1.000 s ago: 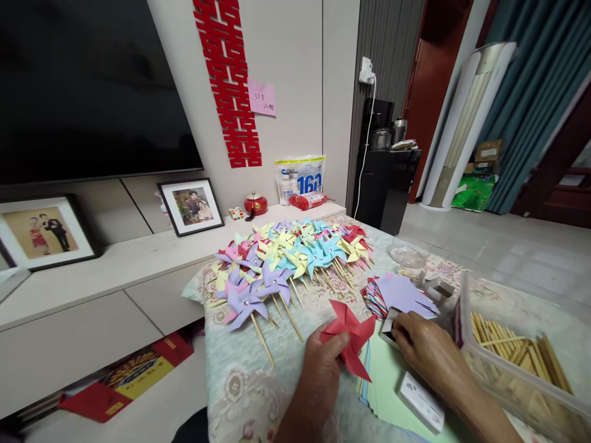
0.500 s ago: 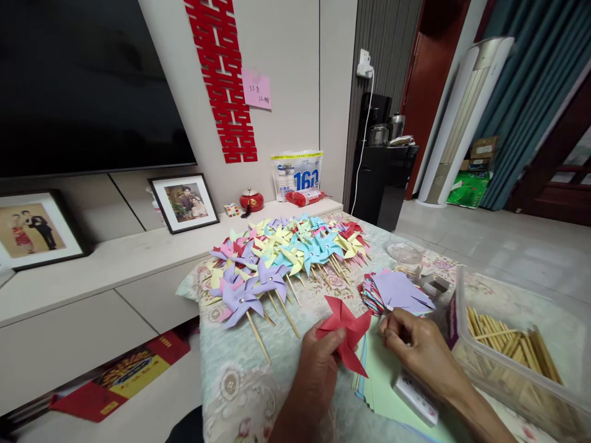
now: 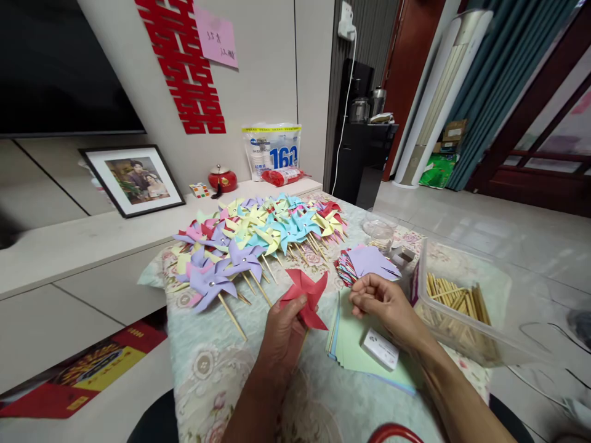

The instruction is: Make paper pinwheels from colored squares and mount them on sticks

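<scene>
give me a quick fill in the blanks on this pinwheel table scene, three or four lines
1. The left hand holds a folded paper pinwheel whose colour is ____.
2. The clear plastic box beside the right hand contains wooden ____.
3. The finished pinwheels lie in a pile to the ____ of the stack of cut purple paper.
4. A small white card box rests on the ____ sheets of paper.

Missing words: red; sticks; left; green

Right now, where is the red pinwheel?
In the head view, the red pinwheel is near centre, held by the left hand, beside the green paper stack.
</scene>
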A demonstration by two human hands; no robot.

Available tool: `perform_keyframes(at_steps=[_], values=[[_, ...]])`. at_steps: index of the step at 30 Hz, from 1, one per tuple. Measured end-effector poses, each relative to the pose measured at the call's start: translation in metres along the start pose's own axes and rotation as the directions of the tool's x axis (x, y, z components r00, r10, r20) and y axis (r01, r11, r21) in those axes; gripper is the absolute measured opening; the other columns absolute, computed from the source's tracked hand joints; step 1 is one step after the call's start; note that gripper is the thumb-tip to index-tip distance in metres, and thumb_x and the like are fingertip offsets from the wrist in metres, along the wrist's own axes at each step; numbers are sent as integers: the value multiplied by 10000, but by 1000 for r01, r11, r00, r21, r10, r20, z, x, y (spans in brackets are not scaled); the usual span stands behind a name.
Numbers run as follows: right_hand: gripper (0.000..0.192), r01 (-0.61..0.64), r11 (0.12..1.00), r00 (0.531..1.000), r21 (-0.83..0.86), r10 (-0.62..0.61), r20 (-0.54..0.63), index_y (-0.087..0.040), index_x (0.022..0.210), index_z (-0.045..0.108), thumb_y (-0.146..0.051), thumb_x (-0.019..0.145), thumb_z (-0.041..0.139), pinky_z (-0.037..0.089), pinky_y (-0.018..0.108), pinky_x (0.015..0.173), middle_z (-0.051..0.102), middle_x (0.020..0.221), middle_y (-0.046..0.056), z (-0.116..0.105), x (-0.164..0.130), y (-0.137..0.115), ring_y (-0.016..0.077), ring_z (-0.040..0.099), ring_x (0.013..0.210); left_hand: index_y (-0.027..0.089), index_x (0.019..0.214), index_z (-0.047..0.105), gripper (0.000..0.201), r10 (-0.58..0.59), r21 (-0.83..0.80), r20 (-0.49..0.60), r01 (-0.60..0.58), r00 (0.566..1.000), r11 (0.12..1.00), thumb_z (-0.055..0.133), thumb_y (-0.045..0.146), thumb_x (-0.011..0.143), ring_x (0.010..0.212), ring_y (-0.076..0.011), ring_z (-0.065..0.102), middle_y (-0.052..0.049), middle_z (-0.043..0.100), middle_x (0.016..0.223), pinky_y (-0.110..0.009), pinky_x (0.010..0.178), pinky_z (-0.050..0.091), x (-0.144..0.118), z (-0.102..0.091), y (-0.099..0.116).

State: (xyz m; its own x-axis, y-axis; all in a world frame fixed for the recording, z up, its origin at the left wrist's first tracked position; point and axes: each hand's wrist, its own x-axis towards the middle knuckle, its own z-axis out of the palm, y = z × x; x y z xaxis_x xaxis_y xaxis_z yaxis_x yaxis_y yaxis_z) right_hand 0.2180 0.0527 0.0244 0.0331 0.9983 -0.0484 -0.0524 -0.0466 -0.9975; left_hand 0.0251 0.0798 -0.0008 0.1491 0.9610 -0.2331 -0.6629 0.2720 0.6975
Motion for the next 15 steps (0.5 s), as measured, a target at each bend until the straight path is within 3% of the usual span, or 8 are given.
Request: perform_keyframes(at_steps=[7,12,15], values=[[341,-116,972,987,205,90,133,-149,797,701,-407,675,888,468,188,525,658,647,-23,-3,1,2,81,609,535,210,809,735,264,21,-15,2,-21,1000,1000,865,245,583,807,-216,700,-13,764,792,-309,747,558,0,1,0],[311,-166,945,977,280,119,177,-149,785,727,-390,680,893,459,152,486,649,580,-25,-2,-2,-2,65,595,493,189,874,737,312,38,-10,-18,-38,999,999,858,214,588,806,-202,695,-30,773,865,-313,788,557,1,1,-5],[307,-200,926,969,319,140,203,-151,769,728,-374,659,908,502,155,496,703,666,-2,1,-4,-4,74,638,516,178,851,719,276,35,58,-49,-32,998,998,843,210,607,719,-178,672,-17,751,793,-290,715,542,1,0,-10]])
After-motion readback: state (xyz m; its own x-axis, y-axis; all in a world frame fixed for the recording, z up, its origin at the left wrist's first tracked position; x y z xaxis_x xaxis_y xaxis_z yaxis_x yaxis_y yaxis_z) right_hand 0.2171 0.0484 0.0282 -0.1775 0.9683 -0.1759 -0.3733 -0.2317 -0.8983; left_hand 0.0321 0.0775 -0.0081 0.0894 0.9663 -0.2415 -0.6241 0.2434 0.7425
